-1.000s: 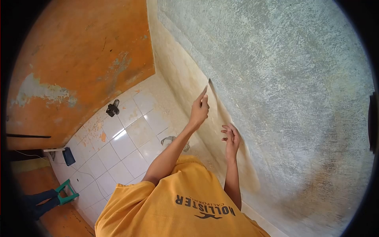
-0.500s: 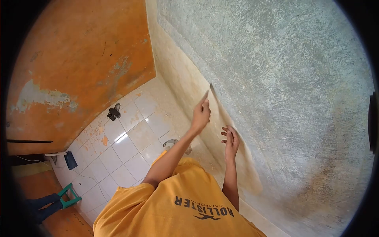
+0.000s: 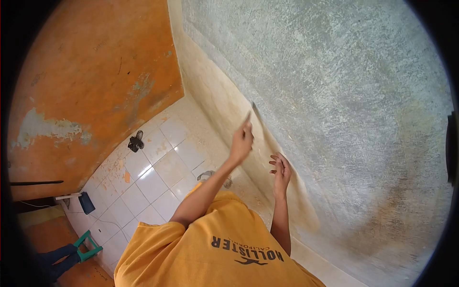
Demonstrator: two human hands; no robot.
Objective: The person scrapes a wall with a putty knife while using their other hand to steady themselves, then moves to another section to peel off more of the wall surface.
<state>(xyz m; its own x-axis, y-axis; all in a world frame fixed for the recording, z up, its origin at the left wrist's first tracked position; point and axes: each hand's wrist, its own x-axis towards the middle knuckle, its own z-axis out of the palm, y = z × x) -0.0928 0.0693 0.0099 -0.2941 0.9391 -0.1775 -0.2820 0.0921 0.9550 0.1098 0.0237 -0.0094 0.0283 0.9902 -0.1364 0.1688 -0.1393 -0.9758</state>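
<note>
the left hand (image 3: 241, 139) is closed around the lower end of a thin dark flat-bladed scraper (image 3: 254, 111), fingers curled tight and one finger laid up along it. the blade's tip rests against the rough grey-green plastered wall (image 3: 344, 95), at the edge of a pale beige scraped band (image 3: 215, 91) running down towards the corner. the tool is small in this view, so it may be a knife rather than a scraper.

the right hand (image 3: 280, 171) is empty, fingers spread and slightly bent, fingertips at or just off the pale band below the blade; i cannot tell whether they touch.

the scraper looks light and stiff, with a narrow edge that would flex little and could bite skin. it is best held by the handle end, as it is now, well back from the tip. the wall surface looks dry, gritty and crumbly.

below are white glazed floor tiles (image 3: 158, 177) with a small dark fitting (image 3: 136, 142), a flaking orange wall (image 3: 95, 62), and a green plastic stool (image 3: 86, 241). the person's yellow printed t-shirt (image 3: 191, 253) fills the lower frame.
</note>
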